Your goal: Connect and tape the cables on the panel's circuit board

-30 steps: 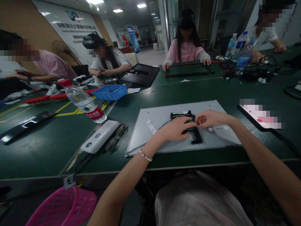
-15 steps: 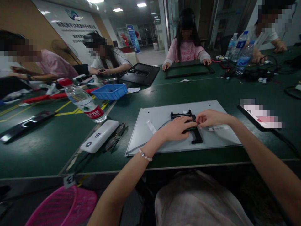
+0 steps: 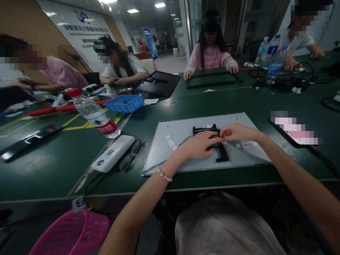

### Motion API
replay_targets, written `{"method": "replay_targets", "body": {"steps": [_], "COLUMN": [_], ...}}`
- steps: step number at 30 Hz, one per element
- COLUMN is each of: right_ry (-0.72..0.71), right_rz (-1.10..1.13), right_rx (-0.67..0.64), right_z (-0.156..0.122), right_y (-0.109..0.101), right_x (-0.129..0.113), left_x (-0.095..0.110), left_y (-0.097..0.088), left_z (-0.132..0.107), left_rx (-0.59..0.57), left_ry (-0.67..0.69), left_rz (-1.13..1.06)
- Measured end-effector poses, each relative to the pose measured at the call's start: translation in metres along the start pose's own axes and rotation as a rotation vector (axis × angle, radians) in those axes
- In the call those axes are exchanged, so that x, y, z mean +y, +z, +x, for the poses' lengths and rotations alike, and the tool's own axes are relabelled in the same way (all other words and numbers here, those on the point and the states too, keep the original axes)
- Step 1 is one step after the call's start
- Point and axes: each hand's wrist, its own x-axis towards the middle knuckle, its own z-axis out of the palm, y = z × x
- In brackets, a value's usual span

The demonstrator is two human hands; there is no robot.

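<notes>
A black plastic bracket (image 3: 223,154) lies on a pale grey flat panel (image 3: 249,122) in front of me. Across the middle of this bracket rests my left hand (image 3: 203,143), its index finger and thumb on either side of it. My right hand (image 3: 237,132) meets the left fingertips at the bracket's right side. Its thumb and fingers are pinched together, and whatever is between them is hidden. A thin grey cable (image 3: 156,164) runs over the panel under my left wrist. One white strip (image 3: 170,142) sits left of the hands, and a printed label (image 3: 247,145) lies under my right wrist.
Left of the panel are glasses (image 3: 131,155), a white power bank (image 3: 113,154) and a tilted-looking water bottle (image 3: 94,113). A blue tray (image 3: 124,103) stands farther back. A phone (image 3: 294,131) lies at right. Co-workers sit around the table; one holds a black frame (image 3: 214,85).
My right fingers have shifted very slightly at the bracket. My left hand stays where it was, and the panel has not moved.
</notes>
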Motion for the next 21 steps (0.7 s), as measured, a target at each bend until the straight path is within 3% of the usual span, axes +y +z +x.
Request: {"method": "replay_targets", "body": {"steps": [7, 16, 21], "right_ry": [0.015, -0.010, -0.040], "right_rz": [0.005, 0.005, 0.011], "right_rx": [0.025, 0.217, 0.252], "right_z": [-0.0011, -0.0002, -0.0002], "right_y": [0.0006, 0.0003, 0.0021], "right_x": [-0.0025, -0.0018, -0.0062], "left_x": [-0.0005, -0.0012, -0.0024], "left_y": [0.0007, 0.0019, -0.0035], "left_z": [-0.0001, -0.0012, -0.0028], "left_rx": [0.006, 0.010, 0.019], "left_ry": [-0.002, -0.004, -0.005], "left_rz": [0.002, 0.033, 0.042]}}
